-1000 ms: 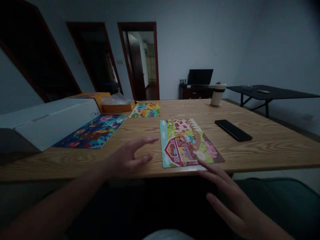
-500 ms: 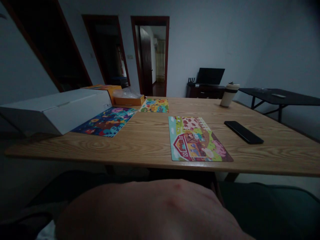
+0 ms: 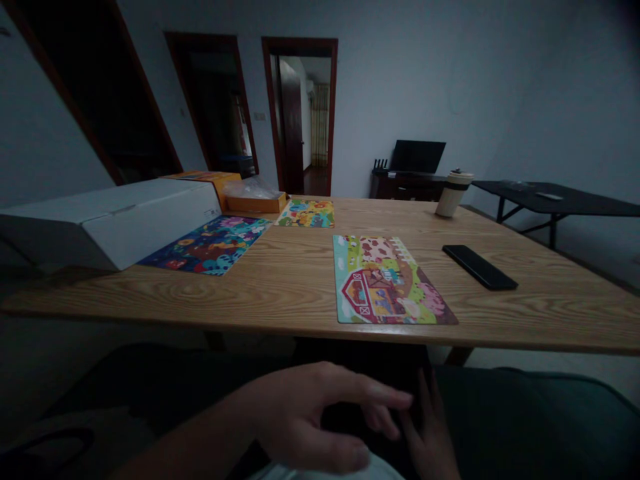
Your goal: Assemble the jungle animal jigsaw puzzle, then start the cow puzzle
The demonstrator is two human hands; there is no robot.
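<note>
The farm puzzle [image 3: 387,283] lies flat on the wooden table [image 3: 280,297], up and ahead of both your hands, its near edge just short of the table's front edge. Your left hand [image 3: 310,420] hangs below that edge over your lap, fingers loosely spread and pointing right, holding nothing. Your right hand [image 3: 430,437] sits just beside it, partly behind the left fingertips, its fingers straight and pointing up, with nothing seen in them. Bare wood runs left of the farm puzzle, straight ahead of your left hand, along the whole front edge.

Ahead and right of your right hand, a black phone [image 3: 479,267] lies flat, apart from the puzzle. Ahead and left of your left hand, a blue puzzle [image 3: 207,243] touches a long white box [image 3: 115,223]; the small label on the box's end is too small to read. Further on lie a smaller yellow puzzle [image 3: 307,213], an orange box [image 3: 255,202] and, far right, a lidded cup [image 3: 451,193]. Beyond the table stand a dark monitor [image 3: 417,155] and a black side table [image 3: 560,200].
</note>
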